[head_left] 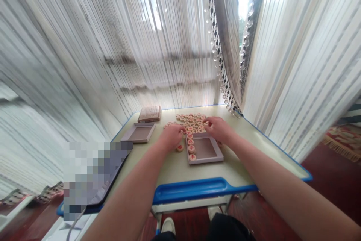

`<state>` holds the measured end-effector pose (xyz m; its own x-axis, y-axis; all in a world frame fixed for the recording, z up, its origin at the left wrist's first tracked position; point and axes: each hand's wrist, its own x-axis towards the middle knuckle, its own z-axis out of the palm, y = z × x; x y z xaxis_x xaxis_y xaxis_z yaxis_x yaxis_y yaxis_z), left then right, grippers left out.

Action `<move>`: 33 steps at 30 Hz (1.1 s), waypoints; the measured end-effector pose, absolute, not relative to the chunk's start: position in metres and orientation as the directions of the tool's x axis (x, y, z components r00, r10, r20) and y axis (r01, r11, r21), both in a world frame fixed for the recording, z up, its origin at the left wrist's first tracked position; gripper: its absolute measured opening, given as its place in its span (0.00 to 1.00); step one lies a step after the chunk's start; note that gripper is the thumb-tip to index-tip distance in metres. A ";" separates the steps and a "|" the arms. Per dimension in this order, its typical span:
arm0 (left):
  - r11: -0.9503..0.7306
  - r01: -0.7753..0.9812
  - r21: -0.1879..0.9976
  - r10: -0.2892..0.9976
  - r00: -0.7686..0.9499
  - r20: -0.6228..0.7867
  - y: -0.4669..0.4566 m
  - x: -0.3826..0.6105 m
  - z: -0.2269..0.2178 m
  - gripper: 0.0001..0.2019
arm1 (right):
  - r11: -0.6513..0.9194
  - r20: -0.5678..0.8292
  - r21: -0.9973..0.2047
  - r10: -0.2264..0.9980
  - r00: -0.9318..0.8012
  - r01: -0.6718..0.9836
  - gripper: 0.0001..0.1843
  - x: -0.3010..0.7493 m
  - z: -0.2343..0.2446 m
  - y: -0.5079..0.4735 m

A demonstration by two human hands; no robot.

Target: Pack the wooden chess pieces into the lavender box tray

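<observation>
Round wooden Chinese chess pieces (191,120) with red and dark characters lie spread on the table beyond a shallow open box (205,160). Inside the box, a column of several red-marked pieces (191,149) runs along the left wall. My left hand (171,136) is at the box's far left corner, its fingers closed around a piece that they mostly cover. Over the right edge of the spread, my right hand (218,128) pinches another piece between thumb and fingers. One loose piece (179,147) rests left of the box, below my left hand.
A second shallow tray (139,141) lies on the left, with a closed brown box (149,113) behind it. A pixelated dark-edged flat object (113,173) occupies the table's left edge. The pale table (239,169) has a blue rim and pen groove (194,189). String curtains (175,45) hang behind.
</observation>
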<state>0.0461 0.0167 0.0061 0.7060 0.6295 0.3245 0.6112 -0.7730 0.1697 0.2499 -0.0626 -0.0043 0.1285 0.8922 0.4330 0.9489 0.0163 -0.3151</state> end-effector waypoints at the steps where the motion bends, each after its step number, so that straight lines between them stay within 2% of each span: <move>1: -0.766 0.622 0.165 0.635 0.691 0.344 0.018 0.046 0.005 0.18 | -0.089 0.415 -0.258 0.889 0.194 0.962 0.16 0.256 -0.007 -0.059; 2: -0.759 0.632 0.156 0.639 0.678 0.364 0.020 0.046 0.003 0.19 | -0.168 0.390 -0.201 0.890 0.237 0.965 0.17 0.261 -0.011 -0.056; 4: -0.746 0.652 0.134 0.646 0.662 0.380 0.023 0.045 0.000 0.19 | -0.247 0.355 -0.167 0.888 0.292 0.954 0.17 0.269 -0.016 -0.053; 7: -0.731 0.669 0.135 0.671 0.669 0.319 0.026 0.045 -0.005 0.18 | -0.278 0.327 -0.210 0.884 0.335 0.937 0.18 0.274 -0.020 -0.052; 16: -0.760 0.599 0.251 0.649 0.719 0.249 0.030 0.047 -0.007 0.20 | -0.001 0.360 -0.283 0.927 0.107 0.959 0.16 0.266 -0.021 -0.048; 25: -0.775 0.586 0.237 0.632 0.717 0.293 0.030 0.046 -0.004 0.20 | 0.007 0.409 -0.273 0.906 0.110 0.962 0.17 0.268 -0.021 -0.045; 33: -0.765 0.596 0.245 0.642 0.737 0.212 0.024 0.048 -0.001 0.23 | 0.054 0.408 -0.296 0.910 0.074 0.954 0.17 0.265 -0.016 -0.048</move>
<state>0.0481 0.0242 -0.0012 0.7372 0.6417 0.2115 0.5958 -0.7650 0.2446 0.2649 -0.0480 -0.0159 0.0744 0.9100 0.4079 0.9538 0.0545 -0.2956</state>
